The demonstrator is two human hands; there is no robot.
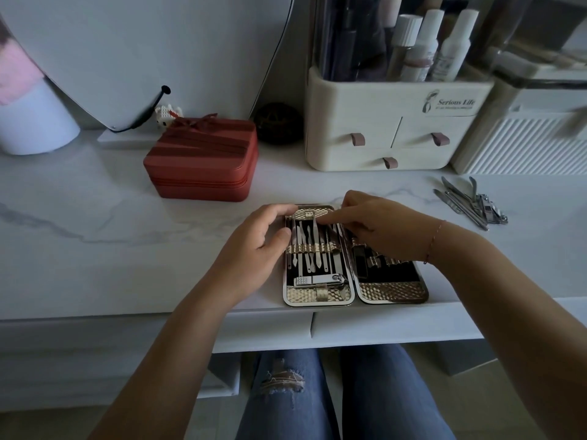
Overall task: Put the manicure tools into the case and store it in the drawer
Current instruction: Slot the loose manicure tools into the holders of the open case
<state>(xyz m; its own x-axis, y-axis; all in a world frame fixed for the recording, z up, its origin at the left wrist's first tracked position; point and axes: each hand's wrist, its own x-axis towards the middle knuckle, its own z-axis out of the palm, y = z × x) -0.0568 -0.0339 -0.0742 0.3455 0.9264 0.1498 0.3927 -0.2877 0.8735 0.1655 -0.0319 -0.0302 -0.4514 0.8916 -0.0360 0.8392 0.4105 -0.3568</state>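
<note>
White marble-look tabletop [127, 249] spans mid frame. Nearest, bottom centre: knees in jeans [381, 392], under two closed drawer fronts [381, 325].

At the table's near edge, centre: gold-trimmed case [394, 292] lying open and flat. Its left half is filled with slim tools and a nail clipper [324, 278].

Left hand [254, 246]: fingers curled round the case's upper left corner, thumb on its left edge.

Right hand [381, 223]: covers the top of the right half. Index finger stretched onto a tilted slim tool [313, 231], other fingers curled; pinch or press not resolvable.

Right of centre: loose tools [470, 201] piled on the table, well apart from the case.

Farther back: red zip box [203, 160], cream organiser [381, 103] holding bottles [425, 46], mirror [143, 42] upper left.
</note>
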